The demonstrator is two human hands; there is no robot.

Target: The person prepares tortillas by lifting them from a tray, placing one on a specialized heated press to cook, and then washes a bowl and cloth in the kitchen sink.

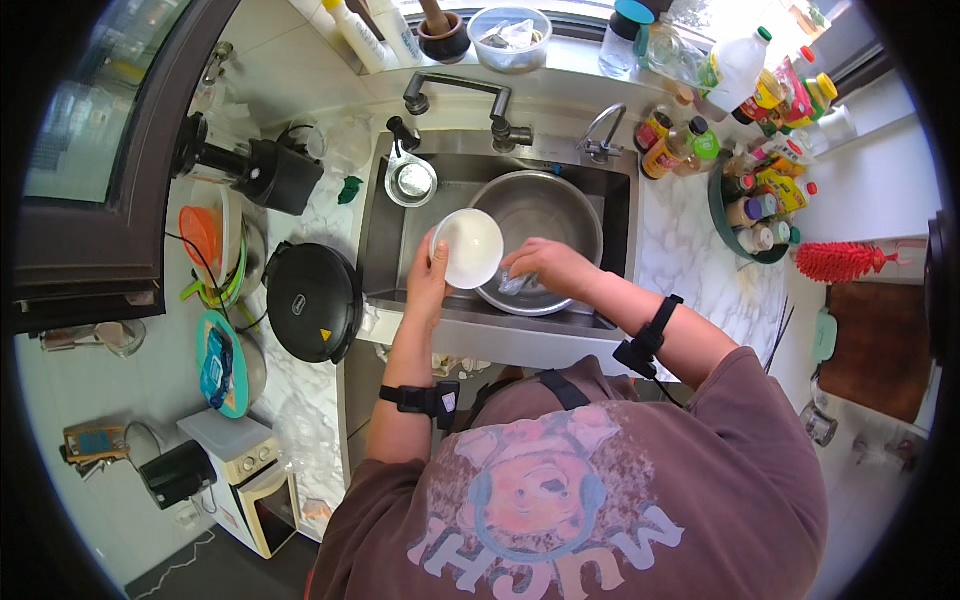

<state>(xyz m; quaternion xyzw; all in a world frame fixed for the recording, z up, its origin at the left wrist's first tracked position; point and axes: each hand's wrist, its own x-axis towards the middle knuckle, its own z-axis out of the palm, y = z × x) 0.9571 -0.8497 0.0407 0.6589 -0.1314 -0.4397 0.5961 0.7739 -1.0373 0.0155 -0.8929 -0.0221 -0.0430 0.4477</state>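
My left hand (429, 283) holds a white bowl (469, 247) by its left side, thumb over the rim. The bowl is tipped so its inside faces up towards me; whether the pale area at its bottom is food or bare glaze I cannot tell. Just to the right, my right hand (553, 264) has its fingers bent down around a piece of clear crumpled plastic (514, 283). Both are above a wide stainless steel basin (592, 214), which stands in the kitchen sink (384, 225). Part of the basin is hidden by the bowl and my right hand.
A dark faucet (499, 101) reaches over the sink's back, with a small metal strainer (410, 184) at its left corner. A round black electric griddle (313, 302) sits left. Sauce bottles (667, 154) and a green tub (721, 217) of condiments line the right counter.
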